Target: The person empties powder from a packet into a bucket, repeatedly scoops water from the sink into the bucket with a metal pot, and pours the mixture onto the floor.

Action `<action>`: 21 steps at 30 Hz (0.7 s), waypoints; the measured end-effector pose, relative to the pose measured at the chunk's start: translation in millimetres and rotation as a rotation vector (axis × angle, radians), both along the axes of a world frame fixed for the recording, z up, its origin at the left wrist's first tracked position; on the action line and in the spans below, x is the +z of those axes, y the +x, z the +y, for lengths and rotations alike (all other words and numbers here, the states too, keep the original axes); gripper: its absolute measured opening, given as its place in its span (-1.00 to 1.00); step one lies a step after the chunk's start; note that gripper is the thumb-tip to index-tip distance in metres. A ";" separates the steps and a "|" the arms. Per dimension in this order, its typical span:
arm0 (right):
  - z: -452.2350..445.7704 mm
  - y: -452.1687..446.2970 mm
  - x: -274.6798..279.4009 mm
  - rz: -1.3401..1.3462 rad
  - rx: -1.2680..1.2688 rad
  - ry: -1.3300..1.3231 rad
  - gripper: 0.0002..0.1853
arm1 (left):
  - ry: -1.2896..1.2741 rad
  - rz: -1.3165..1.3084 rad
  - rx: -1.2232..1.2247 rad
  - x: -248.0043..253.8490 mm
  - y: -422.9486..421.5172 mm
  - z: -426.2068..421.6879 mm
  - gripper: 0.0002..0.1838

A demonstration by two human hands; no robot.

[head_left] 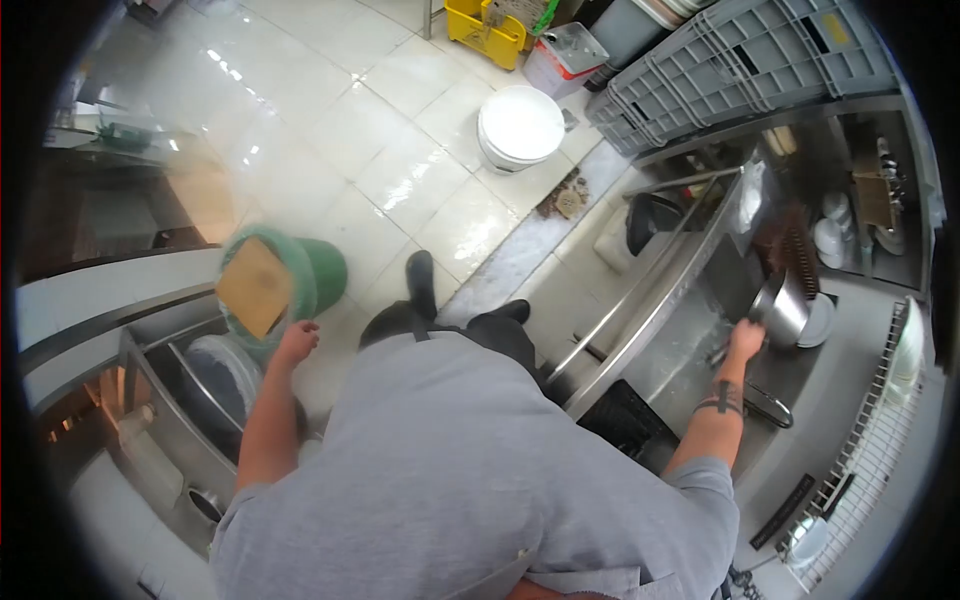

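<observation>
My right hand (746, 340) reaches over the steel sink (690, 320). Its fingers are closed at the near edge of a shiny metal pot (782, 310), which sits tilted near the far side. Beside the pot is a white plate (818, 322), and a curved faucet (770, 406) lies close to my forearm. Over on the other side, my left hand (297, 342) hangs with loosely bent fingers and nothing in it. It is nearest to a green bin (322, 272) with a liner and a flat piece of cardboard (254, 286) on top.
A white bucket (521, 127) stands on the wet tiled floor (400, 150), with a yellow mop bucket (486, 32) behind it. Grey crates (740, 65) lean at the upper right. A wire rack (860, 450) runs along the right wall. A black crate (628, 420) is beside the sink.
</observation>
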State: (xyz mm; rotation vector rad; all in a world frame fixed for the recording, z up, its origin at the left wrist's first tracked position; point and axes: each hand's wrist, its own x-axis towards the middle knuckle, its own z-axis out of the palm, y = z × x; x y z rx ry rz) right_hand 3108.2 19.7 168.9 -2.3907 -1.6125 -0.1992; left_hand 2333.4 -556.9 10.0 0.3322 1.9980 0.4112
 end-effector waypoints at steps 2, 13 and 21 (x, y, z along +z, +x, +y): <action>-58.4 24.5 -39.1 0.347 -0.198 -0.276 -0.57 | -0.066 0.064 -0.093 21.1 9.7 -7.2 -0.64; -133.7 29.0 -300.7 1.524 -0.378 -0.296 -0.67 | -0.172 0.250 -0.511 96.9 17.9 10.9 -0.57; -111.0 -10.1 -256.2 2.036 -0.190 0.163 -0.71 | -0.012 0.229 -0.450 74.3 0.5 71.1 -0.59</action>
